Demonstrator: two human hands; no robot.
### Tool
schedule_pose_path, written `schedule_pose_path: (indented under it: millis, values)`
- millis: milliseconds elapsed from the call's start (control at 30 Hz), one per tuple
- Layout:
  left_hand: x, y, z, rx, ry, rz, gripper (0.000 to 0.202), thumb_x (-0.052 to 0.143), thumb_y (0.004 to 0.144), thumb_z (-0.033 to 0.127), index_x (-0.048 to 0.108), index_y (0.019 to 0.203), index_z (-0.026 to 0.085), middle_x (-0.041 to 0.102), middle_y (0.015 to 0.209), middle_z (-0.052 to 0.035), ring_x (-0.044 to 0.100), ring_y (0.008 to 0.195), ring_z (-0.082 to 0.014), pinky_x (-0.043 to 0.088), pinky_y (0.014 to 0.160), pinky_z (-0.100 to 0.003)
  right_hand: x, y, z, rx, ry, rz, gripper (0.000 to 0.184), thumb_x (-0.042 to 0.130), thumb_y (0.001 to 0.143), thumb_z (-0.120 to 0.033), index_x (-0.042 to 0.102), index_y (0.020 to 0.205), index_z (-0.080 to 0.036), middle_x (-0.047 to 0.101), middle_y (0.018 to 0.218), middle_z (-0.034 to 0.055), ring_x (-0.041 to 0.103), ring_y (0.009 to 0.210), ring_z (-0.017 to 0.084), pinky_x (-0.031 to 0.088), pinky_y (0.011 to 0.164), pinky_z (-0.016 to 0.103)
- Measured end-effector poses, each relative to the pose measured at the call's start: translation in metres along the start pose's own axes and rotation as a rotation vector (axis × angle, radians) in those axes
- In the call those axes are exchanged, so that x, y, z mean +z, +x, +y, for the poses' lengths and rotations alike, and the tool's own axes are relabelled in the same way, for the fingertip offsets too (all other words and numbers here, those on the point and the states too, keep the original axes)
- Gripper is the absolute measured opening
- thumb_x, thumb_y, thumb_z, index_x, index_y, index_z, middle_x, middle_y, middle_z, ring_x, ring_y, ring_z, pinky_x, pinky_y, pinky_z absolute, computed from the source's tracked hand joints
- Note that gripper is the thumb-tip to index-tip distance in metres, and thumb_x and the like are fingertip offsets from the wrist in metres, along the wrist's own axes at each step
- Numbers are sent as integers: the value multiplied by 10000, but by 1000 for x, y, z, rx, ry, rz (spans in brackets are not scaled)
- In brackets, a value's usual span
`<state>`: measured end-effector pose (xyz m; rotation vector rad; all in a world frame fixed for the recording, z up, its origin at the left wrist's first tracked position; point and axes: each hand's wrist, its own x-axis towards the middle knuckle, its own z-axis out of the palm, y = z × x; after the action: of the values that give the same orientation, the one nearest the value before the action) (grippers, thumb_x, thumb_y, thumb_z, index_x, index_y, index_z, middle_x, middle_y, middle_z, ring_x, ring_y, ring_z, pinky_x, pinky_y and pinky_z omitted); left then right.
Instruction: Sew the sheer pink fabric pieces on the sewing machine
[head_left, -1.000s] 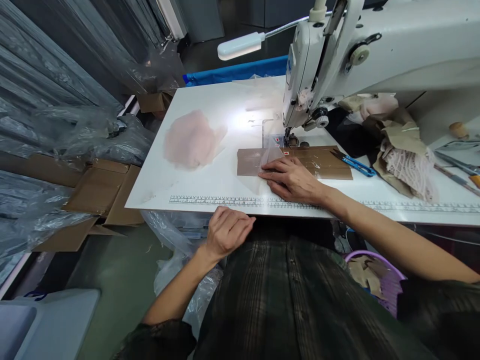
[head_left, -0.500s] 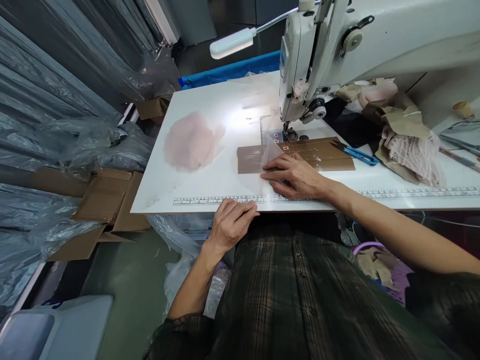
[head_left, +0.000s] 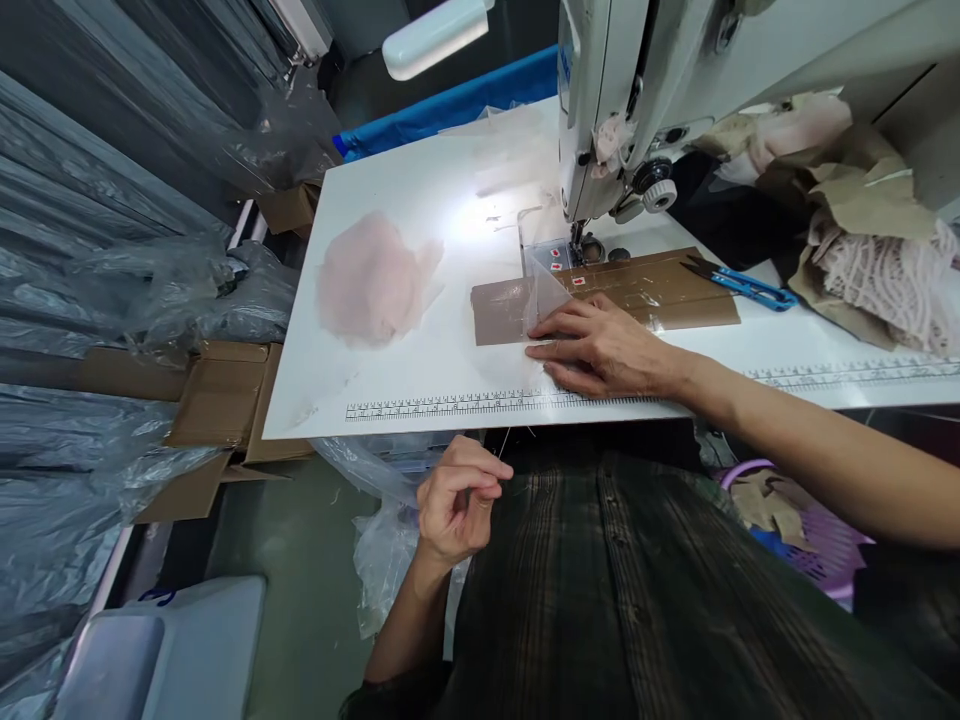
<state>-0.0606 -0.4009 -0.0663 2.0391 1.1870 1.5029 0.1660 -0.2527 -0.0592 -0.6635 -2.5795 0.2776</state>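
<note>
My right hand (head_left: 596,345) lies flat with fingers stretched on the white sewing table, its fingertips pressing the edge of a piece of sheer pale fabric (head_left: 546,290). Beneath that fabric is a brown strip (head_left: 499,312), which runs right past my hand. The sewing machine's needle and presser foot (head_left: 577,240) stand just beyond the fabric. Below the table's front edge, my left hand (head_left: 459,500) is raised in a pinch. A thin pale thread (head_left: 504,442) runs from its fingertips up toward the edge.
Blue thread snips (head_left: 754,288) rest by the strip's right end. A pile of pink sheer fabric (head_left: 371,280) lies on the left of the table. Printed ruler tape (head_left: 435,408) follows the front edge. Lace and brown paper (head_left: 877,260) are heaped at right. A cardboard box (head_left: 217,400) stands at left.
My left hand has left the table edge, dropped lower toward my body and turned into a pinch. My right hand keeps its place on the fabric. The view has shifted closer.
</note>
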Motion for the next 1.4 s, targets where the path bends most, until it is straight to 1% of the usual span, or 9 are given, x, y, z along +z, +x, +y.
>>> schedule_pose_path:
  millis: [167, 267, 333, 467, 800, 967, 1067, 1267, 1400]
  values:
    - [-4, -13, 26, -53, -160, -38, 195, 456, 983, 267, 483, 797, 214, 539, 580, 29, 517, 511, -110, 438, 525, -291, 1, 0, 1, -8, -59, 2, 339, 468, 930, -321, 678, 1140, -158, 632, 1230, 113, 536, 1060, 284, 327, 873, 443]
    - [-24, -15, 40, -152, -372, -323, 289, 359, 1023, 300, 495, 786, 206, 540, 544, 32, 526, 481, -97, 456, 526, -267, 3, 0, 2, -15, -75, 11, 348, 481, 916, -325, 666, 1157, -155, 632, 1227, 118, 537, 1046, 290, 331, 851, 440]
    - [-33, -12, 35, -203, -139, -457, 178, 439, 1001, 245, 575, 896, 199, 598, 642, 12, 579, 575, -108, 465, 547, -247, 4, 0, 3, -26, -74, 24, 343, 493, 909, -327, 665, 1156, -161, 637, 1217, 112, 542, 1031, 288, 333, 835, 433]
    - [-28, 2, 1, -19, 646, -130, 397, 748, 815, 356, 630, 1162, 203, 632, 1035, -100, 615, 889, -201, 500, 692, -309, 5, -1, 4, -39, -81, 49, 326, 513, 898, -320, 670, 1138, -164, 643, 1205, 107, 548, 1021, 287, 333, 828, 429]
    - [-18, 29, -10, 179, 435, -258, 171, 694, 822, 72, 659, 921, 207, 668, 773, 6, 571, 683, -128, 420, 665, -298, 5, -1, 5, -38, -72, 42, 327, 500, 917, -327, 662, 1152, -167, 638, 1207, 106, 543, 1024, 282, 330, 832, 430]
    - [-49, 37, 16, -45, -69, -684, 174, 568, 918, 142, 646, 769, 186, 628, 726, -10, 567, 668, -129, 461, 670, -304, 6, -1, 3, -16, -53, 43, 325, 502, 911, -311, 660, 1156, -167, 635, 1212, 116, 538, 1041, 291, 334, 843, 449]
    - [-70, 50, 21, -192, 30, -921, 242, 548, 945, 240, 676, 744, 192, 644, 843, -36, 603, 695, -125, 500, 631, -261, 5, 0, 0, -16, -38, 55, 325, 504, 905, -294, 662, 1157, -164, 628, 1229, 129, 539, 1062, 302, 348, 867, 482]
    - [-80, 91, 0, -46, 468, -416, 160, 587, 925, 245, 661, 1066, 225, 631, 1152, -72, 636, 1019, -207, 553, 851, -354, -17, 0, 7, 101, 198, 346, 278, 519, 881, -227, 702, 1090, -212, 654, 1177, 88, 588, 1067, 249, 445, 911, 454]
    - [-50, 131, -20, 107, 731, -453, 350, 550, 947, 290, 530, 1283, 196, 552, 1335, -122, 533, 1245, -290, 466, 1037, -529, -37, -6, 28, 423, 382, 478, 251, 515, 876, -212, 734, 998, -216, 683, 1015, 68, 647, 892, 204, 526, 773, 365]
